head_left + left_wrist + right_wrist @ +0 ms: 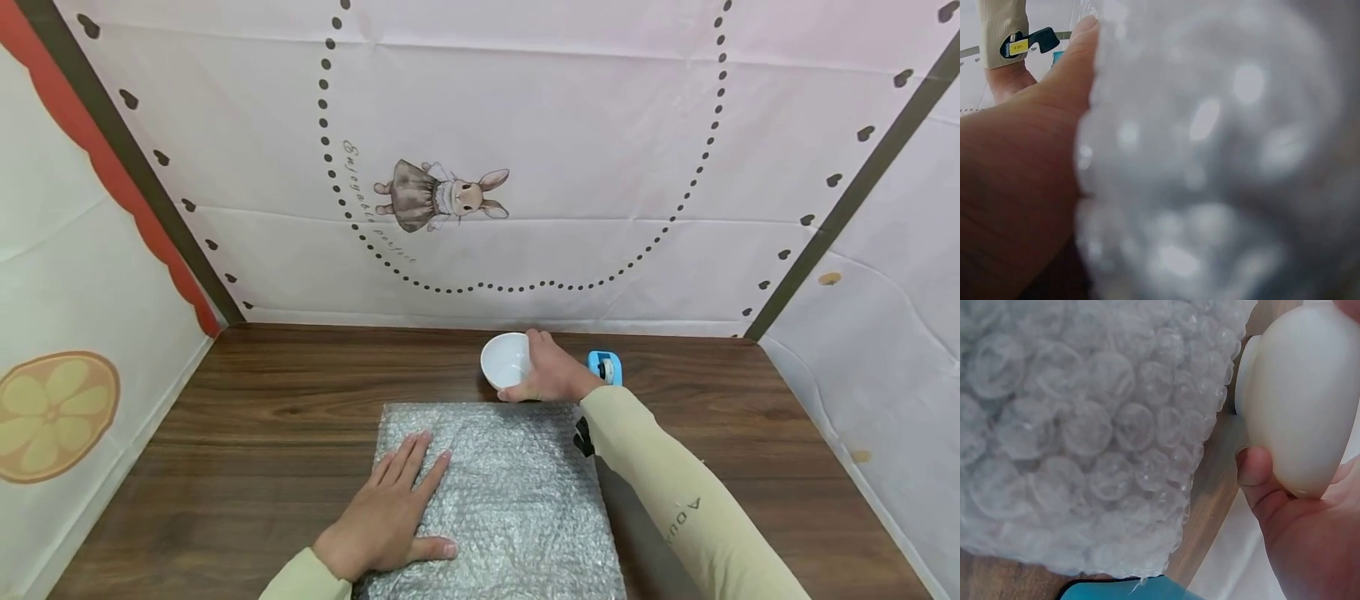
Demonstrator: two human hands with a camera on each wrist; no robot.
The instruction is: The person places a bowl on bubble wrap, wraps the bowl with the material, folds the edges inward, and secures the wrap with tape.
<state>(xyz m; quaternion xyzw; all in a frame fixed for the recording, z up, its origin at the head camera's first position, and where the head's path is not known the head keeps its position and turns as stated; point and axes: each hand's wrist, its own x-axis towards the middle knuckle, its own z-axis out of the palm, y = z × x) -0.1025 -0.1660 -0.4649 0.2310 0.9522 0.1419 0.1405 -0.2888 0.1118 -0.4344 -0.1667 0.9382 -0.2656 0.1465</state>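
Note:
A white bowl (504,360) stands near the table's back edge, its opening facing up in the head view. My right hand (551,371) grips it from the right side, thumb at the near rim and fingers at the far rim. The right wrist view has the bowl (1300,394) close up, with the thumb (1255,467) pressed to its outer wall. In front of it a sheet of bubble wrap (517,492) lies spread on the table. My left hand (393,508) rests flat on the sheet's left part, fingers straight and thumb out to the side.
A blue tape dispenser (605,367) sits right of the bowl, partly behind my right wrist. The dark wooden table (262,433) meets a white printed cloth wall (585,167) at the back, with more cloth at both sides.

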